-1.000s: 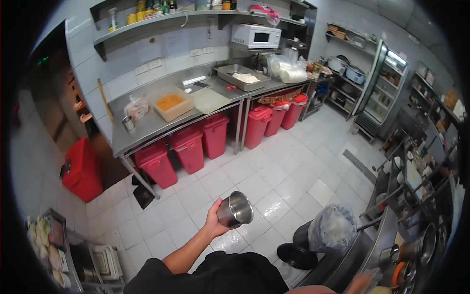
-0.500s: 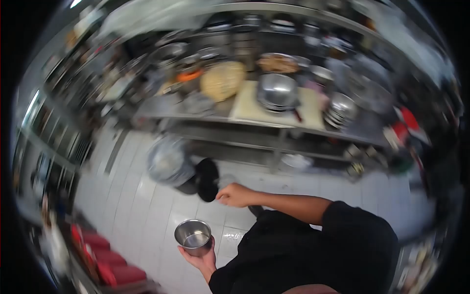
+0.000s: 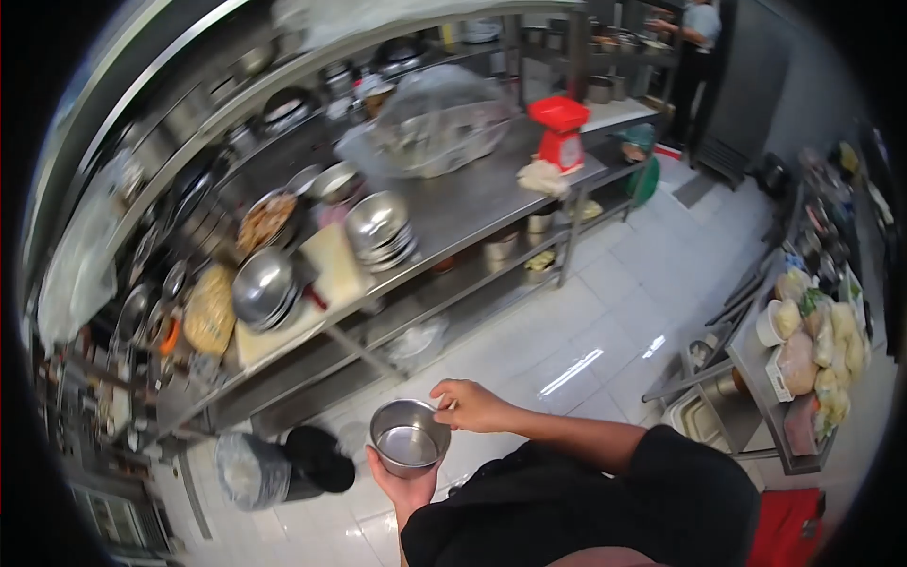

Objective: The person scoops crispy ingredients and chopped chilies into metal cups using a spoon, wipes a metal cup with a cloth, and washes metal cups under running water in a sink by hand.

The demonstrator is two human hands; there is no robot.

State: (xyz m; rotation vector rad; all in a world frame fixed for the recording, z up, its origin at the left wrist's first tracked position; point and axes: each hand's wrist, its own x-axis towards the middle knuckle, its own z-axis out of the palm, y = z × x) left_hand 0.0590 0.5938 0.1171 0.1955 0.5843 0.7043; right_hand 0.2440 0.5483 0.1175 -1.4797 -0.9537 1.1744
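Note:
An empty, straight-sided stainless steel bowl (image 3: pixel 409 444) rests in my left hand (image 3: pixel 404 484), whose fingers and palm cup it from below and from the side. The bowl's mouth faces up toward me. My right hand (image 3: pixel 470 406) is at the bowl's right rim with its fingers curled in. The fingertips overlap the rim in view, and I cannot make out whether they pinch it or hold something small.
A long steel worktable (image 3: pixel 463 213) carries stacked metal bowls (image 3: pixel 378 227), a cutting board (image 3: pixel 335 269) and a red scale (image 3: pixel 559 132). Below stands a lined bin (image 3: pixel 248 471). At right, a cart (image 3: pixel 803 461) holds bagged food. A person (image 3: pixel 697 52) stands far back.
My view has swung to the right, bringing the red scale, the food cart and another person into sight. My right hand has come to the bowl's rim; before, it was apart from it.

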